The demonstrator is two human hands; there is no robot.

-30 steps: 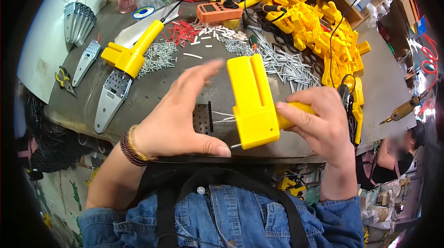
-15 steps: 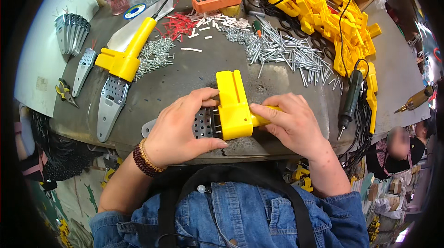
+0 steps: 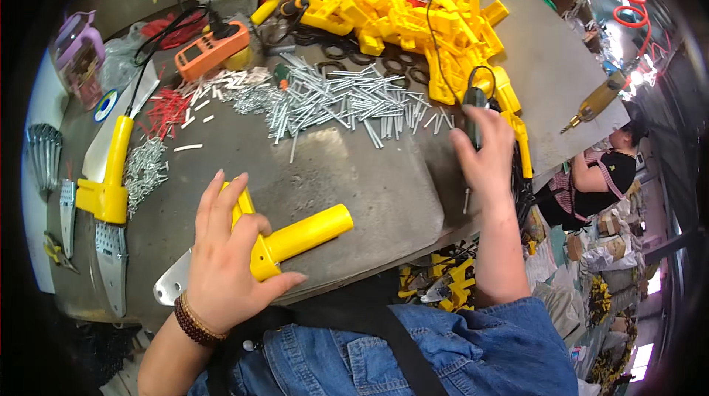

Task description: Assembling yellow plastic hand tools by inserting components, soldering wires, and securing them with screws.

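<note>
My left hand (image 3: 225,263) presses down on a yellow plastic handle (image 3: 299,237) joined to a grey metal blade (image 3: 171,285); the piece lies flat near the front edge of the grey workbench (image 3: 369,182). Out to the right, my right hand (image 3: 484,156) is closed around a dark electric screwdriver (image 3: 473,112) whose bit points down and whose cable loops upward. The two hands are well apart.
A heap of silver screws (image 3: 340,101) lies mid-bench, with a pile of yellow handles (image 3: 399,8) behind. A finished yellow-handled tool (image 3: 109,189), red plugs (image 3: 164,112) and an orange meter (image 3: 210,49) sit at the left. Another person (image 3: 598,174) works at the right.
The yellow handle went from being held upright in both hands to lying on the bench under my left hand. My right hand let go and moved right to the screwdriver.
</note>
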